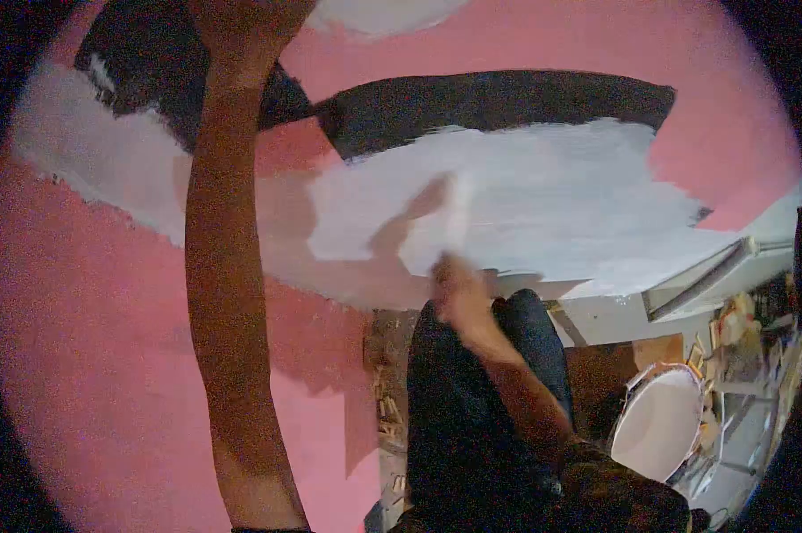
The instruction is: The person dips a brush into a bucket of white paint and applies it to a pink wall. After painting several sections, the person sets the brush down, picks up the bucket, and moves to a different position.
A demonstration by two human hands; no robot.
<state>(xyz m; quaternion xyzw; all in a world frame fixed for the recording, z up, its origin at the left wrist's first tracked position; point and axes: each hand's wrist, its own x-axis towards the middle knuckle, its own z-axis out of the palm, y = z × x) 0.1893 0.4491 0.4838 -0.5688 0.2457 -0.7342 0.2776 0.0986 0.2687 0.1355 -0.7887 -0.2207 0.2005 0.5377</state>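
My right hand (458,289) is closed around what looks like a paintbrush (458,209), smeared by motion and whitish at its upper end. It lies against the white painted patch (552,204) on a pink wall (99,338), and a shadow of hand and tool falls just left of it. My left arm stretches up across the left side of the wall. At the top edge my left hand (250,27) shows only in part, over pink and black paint; its fingers are out of view.
A curved black band (498,99) borders the white patch above. At lower right stands a round bucket (658,422) with pale contents. Wood scraps and clutter (747,355) lie farther right, near a pale frame-like piece (707,277). My dark-clad legs (463,400) are below.
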